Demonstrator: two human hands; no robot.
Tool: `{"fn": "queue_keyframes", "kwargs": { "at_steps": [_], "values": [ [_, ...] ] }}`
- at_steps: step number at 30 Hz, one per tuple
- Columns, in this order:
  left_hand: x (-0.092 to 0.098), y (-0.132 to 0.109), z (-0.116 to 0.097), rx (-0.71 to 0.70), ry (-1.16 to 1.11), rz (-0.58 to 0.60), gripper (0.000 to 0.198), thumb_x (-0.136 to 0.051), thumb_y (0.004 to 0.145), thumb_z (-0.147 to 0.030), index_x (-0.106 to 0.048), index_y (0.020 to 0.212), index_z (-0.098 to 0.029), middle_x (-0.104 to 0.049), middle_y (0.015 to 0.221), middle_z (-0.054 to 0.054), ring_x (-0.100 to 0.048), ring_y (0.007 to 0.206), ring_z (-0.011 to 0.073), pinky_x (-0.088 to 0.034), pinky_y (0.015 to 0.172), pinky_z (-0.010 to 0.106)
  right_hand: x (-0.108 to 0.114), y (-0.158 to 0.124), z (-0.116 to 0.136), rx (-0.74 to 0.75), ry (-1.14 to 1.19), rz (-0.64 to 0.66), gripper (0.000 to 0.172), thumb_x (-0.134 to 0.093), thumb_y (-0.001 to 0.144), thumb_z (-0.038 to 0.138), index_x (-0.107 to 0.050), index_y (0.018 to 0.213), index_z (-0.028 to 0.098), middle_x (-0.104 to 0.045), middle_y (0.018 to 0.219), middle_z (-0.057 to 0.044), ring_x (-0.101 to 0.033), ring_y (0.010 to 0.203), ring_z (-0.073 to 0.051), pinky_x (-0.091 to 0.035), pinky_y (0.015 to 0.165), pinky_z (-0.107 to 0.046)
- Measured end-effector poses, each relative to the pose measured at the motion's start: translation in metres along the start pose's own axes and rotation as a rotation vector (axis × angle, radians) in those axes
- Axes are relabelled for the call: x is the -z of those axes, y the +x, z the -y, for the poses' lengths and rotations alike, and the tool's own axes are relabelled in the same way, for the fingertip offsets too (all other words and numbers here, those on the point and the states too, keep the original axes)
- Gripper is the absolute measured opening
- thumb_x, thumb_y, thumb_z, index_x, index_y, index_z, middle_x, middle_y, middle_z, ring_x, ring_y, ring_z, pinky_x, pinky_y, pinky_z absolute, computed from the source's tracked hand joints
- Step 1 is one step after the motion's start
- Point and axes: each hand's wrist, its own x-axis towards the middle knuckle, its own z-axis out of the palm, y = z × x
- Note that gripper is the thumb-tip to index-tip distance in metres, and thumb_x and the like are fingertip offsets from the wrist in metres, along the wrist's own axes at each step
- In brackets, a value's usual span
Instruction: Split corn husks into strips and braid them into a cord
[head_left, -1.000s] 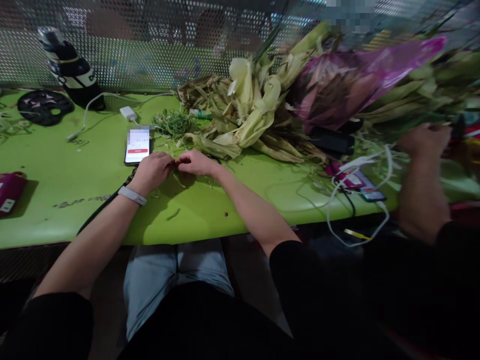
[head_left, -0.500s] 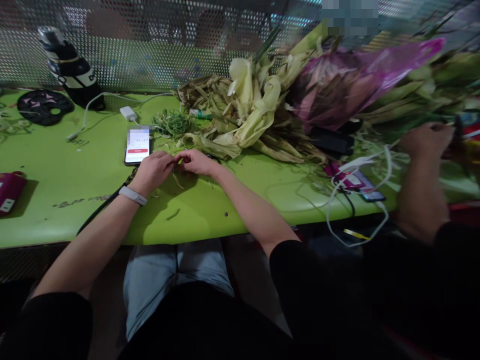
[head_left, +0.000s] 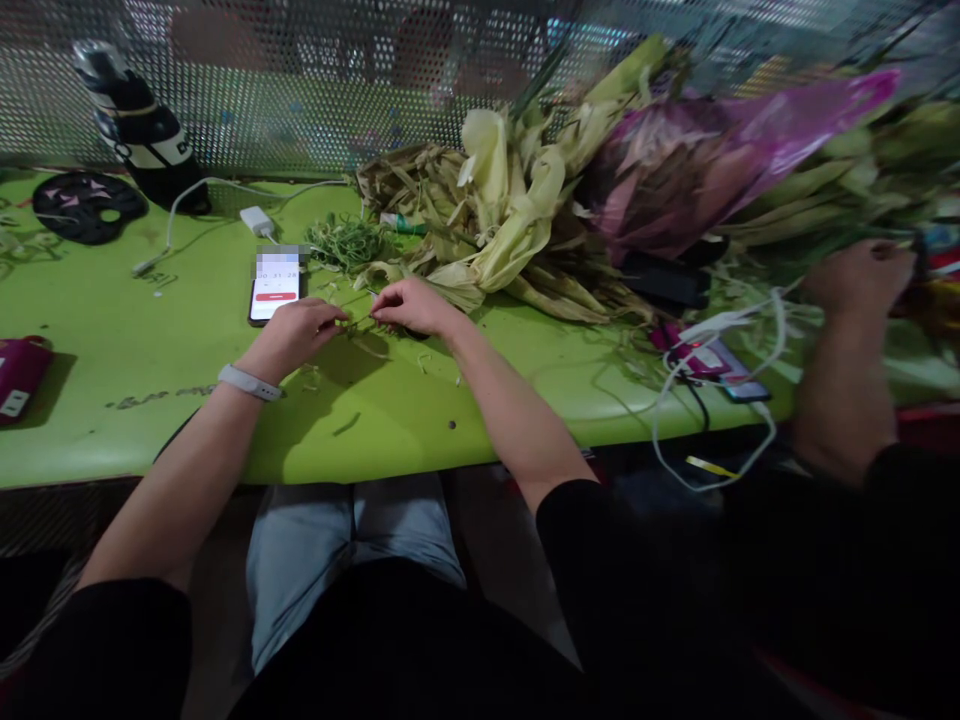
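Thin plant strand (head_left: pixel 360 322), yellow-green, runs between the two hands just above the near-middle of the green tabletop (head_left: pixel 390 435). Left hand (head_left: pixel 295 330), grey band on its wrist, has thumb and fingertips drawn together, seemingly pinching the strand's left end; right hand (head_left: pixel 412 305), fingers curled, seems to pinch its right end (exact contact too small to swear to). To handle it well: grip with fingertips only, keep the piece lightly taut, pull slowly and evenly; a fibre this fine would probably snap or slip if jerked. Keeping both pinches close together should give better control.

Around: lit phone (head_left: pixel 274 285) just beyond the left hand, near enough to get bumped. Tangle of green shreds (head_left: pixel 346 243) on the far side of the hands; big heap of husk-like leaves (head_left: pixel 517 235) far right of it, crowding the right hand's reach. Purple bag (head_left: pixel 667 185) sits in the heap. White adapter (head_left: pixel 257 222) with cable lies beyond the phone, dark bottle (head_left: pixel 154 150) far left. Someone else's hand (head_left: pixel 859 278) at far right, well apart. Loose scraps near the fingers blur against the tabletop (dim light).
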Motion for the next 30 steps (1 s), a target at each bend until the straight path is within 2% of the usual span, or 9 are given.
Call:
{"fn": "queue_keyframes", "kwargs": {
  "at_steps": [5,8,12,14,18,23,26,30],
  "values": [
    [0.003,0.0,0.007,0.012,0.063,0.095,0.029,-0.053,0.093,-0.028,-0.079,0.101,-0.017,-0.076,0.095,0.011,-0.068,0.084,0.0238,-0.053,0.075,0.034,0.012,-0.003,0.004,-0.099,-0.076,-0.136,0.019,-0.068,0.081,-0.001,-0.068,0.068,0.013,-0.067,0.063,-0.003,-0.06,0.054,-0.012,-0.053,0.061,-0.029],
    [0.003,0.0,0.006,0.04,0.091,0.088,0.028,-0.052,0.092,-0.026,-0.079,0.094,-0.017,-0.074,0.093,0.011,-0.067,0.083,0.0237,-0.052,0.076,0.035,0.016,-0.004,0.005,-0.128,0.063,-0.156,0.017,-0.069,0.084,0.001,-0.067,0.071,0.013,-0.066,0.064,-0.002,-0.06,0.054,-0.01,-0.049,0.056,-0.024],
    [0.005,0.001,0.0,0.066,0.042,0.08,0.025,-0.053,0.093,-0.027,-0.075,0.092,-0.015,-0.071,0.092,0.011,-0.064,0.082,0.0231,-0.051,0.075,0.035,0.016,0.0,0.001,-0.112,0.374,-0.115,0.014,-0.074,0.084,0.01,-0.062,0.079,0.014,-0.066,0.071,-0.001,-0.058,0.057,-0.008,-0.029,0.041,-0.016],
    [0.007,0.002,-0.004,0.094,0.001,0.03,0.023,-0.053,0.093,-0.028,-0.071,0.092,-0.015,-0.069,0.093,0.012,-0.062,0.082,0.0227,-0.05,0.074,0.035,0.013,0.003,-0.001,-0.096,0.55,-0.083,0.018,-0.075,0.084,0.012,-0.058,0.08,0.016,-0.063,0.07,0.002,-0.054,0.055,-0.005,-0.023,0.038,-0.014],
    [0.011,0.003,-0.01,0.199,-0.164,-0.103,0.017,-0.053,0.094,-0.029,-0.064,0.088,-0.017,-0.065,0.092,0.01,-0.059,0.078,0.0199,-0.046,0.069,0.033,0.006,0.005,-0.001,-0.049,0.888,-0.091,0.017,-0.068,0.088,0.011,-0.054,0.081,0.017,-0.055,0.067,0.006,-0.049,0.055,-0.004,-0.025,0.04,-0.013],
    [0.011,0.005,-0.013,0.292,-0.415,-0.154,0.027,-0.051,0.098,-0.03,-0.056,0.074,-0.02,-0.06,0.075,0.004,-0.055,0.072,0.0177,-0.042,0.069,0.033,0.0,-0.001,0.012,0.017,1.214,-0.057,0.017,-0.051,0.095,0.006,-0.053,0.083,0.017,-0.066,0.088,0.001,-0.049,0.061,-0.004,-0.03,0.043,-0.012],
    [0.01,0.005,-0.019,0.364,-0.615,-0.224,0.033,-0.055,0.099,-0.035,-0.058,0.071,-0.019,-0.057,0.071,0.003,-0.051,0.066,0.0153,-0.04,0.064,0.031,-0.004,-0.004,0.018,0.029,1.294,-0.061,0.016,-0.049,0.095,0.004,-0.054,0.088,0.018,-0.065,0.086,0.002,-0.04,0.056,-0.004,-0.026,0.042,-0.013],
    [0.008,0.007,-0.029,0.444,-0.984,-0.474,0.033,-0.065,0.093,-0.048,-0.064,0.075,-0.02,-0.054,0.073,0.001,-0.052,0.066,0.0118,-0.04,0.058,0.025,-0.013,-0.002,0.02,-0.006,1.271,-0.052,0.015,-0.053,0.095,0.007,-0.051,0.084,0.018,-0.055,0.075,0.006,-0.031,0.048,-0.003,-0.023,0.04,-0.012]
  ]
}}
